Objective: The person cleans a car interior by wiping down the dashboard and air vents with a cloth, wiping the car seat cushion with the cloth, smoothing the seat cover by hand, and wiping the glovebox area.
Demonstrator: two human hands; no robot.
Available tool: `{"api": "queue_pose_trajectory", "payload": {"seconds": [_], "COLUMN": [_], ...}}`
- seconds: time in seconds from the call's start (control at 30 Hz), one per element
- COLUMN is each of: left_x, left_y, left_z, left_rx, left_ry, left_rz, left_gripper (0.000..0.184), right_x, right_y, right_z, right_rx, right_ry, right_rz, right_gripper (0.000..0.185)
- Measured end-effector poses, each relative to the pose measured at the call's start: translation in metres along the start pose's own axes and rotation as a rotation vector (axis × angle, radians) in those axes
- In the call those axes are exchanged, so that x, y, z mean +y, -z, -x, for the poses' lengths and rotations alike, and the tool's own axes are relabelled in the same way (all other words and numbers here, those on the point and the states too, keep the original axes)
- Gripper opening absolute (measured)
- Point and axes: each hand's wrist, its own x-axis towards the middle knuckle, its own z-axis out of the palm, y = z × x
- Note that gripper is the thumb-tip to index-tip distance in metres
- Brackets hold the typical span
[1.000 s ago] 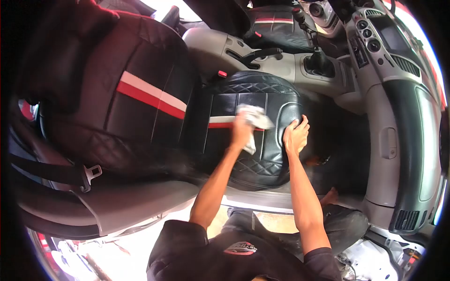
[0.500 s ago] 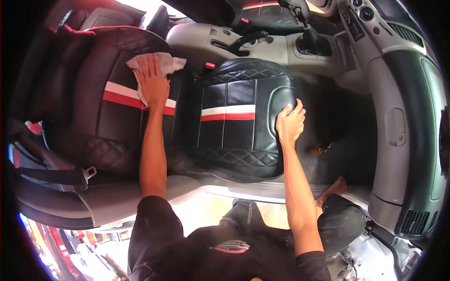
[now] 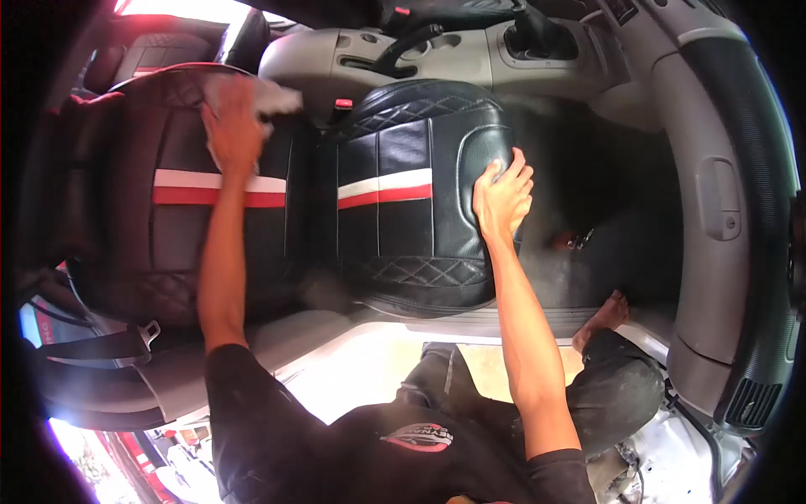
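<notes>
My left hand (image 3: 235, 130), blurred by motion, presses a pale cloth (image 3: 277, 99) against the upper part of the black seat backrest (image 3: 180, 231), above its white and red stripe. The cloth sticks out around the fingers and below the palm. My right hand (image 3: 504, 197) rests on the front edge of the black seat cushion (image 3: 403, 231), its fingers curled over the rim. The cushion has a white and red stripe and quilted sides.
Beyond the seat runs a grey centre console (image 3: 311, 59) with a handbrake (image 3: 407, 49) and a gear lever (image 3: 533, 34). A red buckle (image 3: 343, 104) stands beside the cushion. The glove box (image 3: 718, 197) is at the right, a belt tongue (image 3: 151, 333) at the lower left.
The left hand and cloth went from the cushion to the backrest, then towards its upper part. The right hand stays on the cushion's front edge. The view has shifted.
</notes>
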Motion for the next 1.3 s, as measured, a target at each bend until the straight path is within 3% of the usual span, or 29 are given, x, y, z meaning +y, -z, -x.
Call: {"api": "queue_pose_trajectory", "payload": {"seconds": [0.07, 0.17, 0.23, 0.3, 0.37, 0.43, 0.5, 0.63, 0.7, 0.8, 0.9, 0.93, 0.97, 1.0, 1.07, 1.1, 1.23, 1.3], "left_x": [-0.018, 0.0, 0.031, 0.06, 0.08, 0.098, 0.111, 0.11, 0.112, 0.112, 0.129, 0.141, 0.152, 0.172, 0.209, 0.21, 0.227, 0.226], "left_y": [-0.018, -0.039, -0.057, -0.068, -0.109, -0.114, -0.117, -0.099, -0.081, -0.074, -0.03, 0.014, 0.032, 0.035, 0.063, 0.101, 0.124, 0.118], "left_z": [-0.029, -0.018, 0.01, 0.043, 0.076, 0.112, 0.151, 0.212, 0.236, 0.276, 0.304, 0.291, 0.289, 0.311, 0.323, 0.296, 0.242, 0.231], "left_rx": [0.204, 0.176, 0.007, -0.192, -0.204, -0.404, -0.447, -0.515, -0.668, -0.613, -0.666, -0.796, -0.887, -0.688, -0.335, -0.356, -0.247, -0.244], "left_ry": [0.058, -0.083, -0.3, -0.387, -0.526, -0.638, -0.648, -0.618, -0.678, -0.45, -0.05, 0.556, 0.679, 0.573, 0.146, 0.007, -0.507, -0.571], "left_rz": [-0.008, 0.038, 0.023, 0.044, -0.124, -0.311, -0.488, -0.396, -0.418, -0.094, 0.345, 0.885, 1.02, 1.153, 1.328, 1.35, 1.469, 1.451], "left_gripper": [0.077, 0.076, 0.077, 0.075, 0.069, 0.064, 0.062, 0.058, 0.057, 0.055, 0.054, 0.056, 0.057, 0.059, 0.069, 0.075, 0.078, 0.078], "right_x": [-0.002, 0.001, 0.002, 0.001, 0.002, 0.0, 0.001, 0.001, 0.0, 0.0, -0.001, -0.002, -0.001, -0.002, -0.003, -0.003, -0.004, -0.001], "right_y": [0.002, -0.002, -0.001, -0.001, 0.0, 0.002, 0.0, -0.002, -0.002, -0.002, -0.002, -0.003, -0.003, -0.003, -0.002, -0.003, -0.007, -0.006], "right_z": [0.0, 0.0, -0.001, 0.001, -0.001, -0.001, 0.0, 0.001, 0.0, 0.0, -0.003, 0.0, 0.002, 0.001, 0.0, -0.003, -0.003, 0.004], "right_rx": [-0.015, 0.005, 0.0, -0.011, -0.016, -0.003, 0.004, 0.011, 0.031, 0.038, 0.043, 0.035, 0.034, 0.041, 0.051, 0.061, 0.076, 0.065], "right_ry": [-0.008, 0.005, 0.003, -0.002, -0.007, -0.001, 0.001, -0.013, -0.012, -0.022, -0.029, -0.028, -0.027, -0.026, -0.027, -0.028, -0.013, -0.003], "right_rz": [-0.005, -0.011, -0.01, -0.013, -0.008, -0.021, -0.021, -0.005, -0.004, -0.009, 0.007, 0.018, 0.018, 0.017, 0.008, 0.006, 0.026, 0.032], "right_gripper": [0.05, 0.05, 0.05, 0.05, 0.05, 0.051, 0.051, 0.05, 0.05, 0.051, 0.051, 0.051, 0.051, 0.05, 0.05, 0.05, 0.05, 0.05]}}
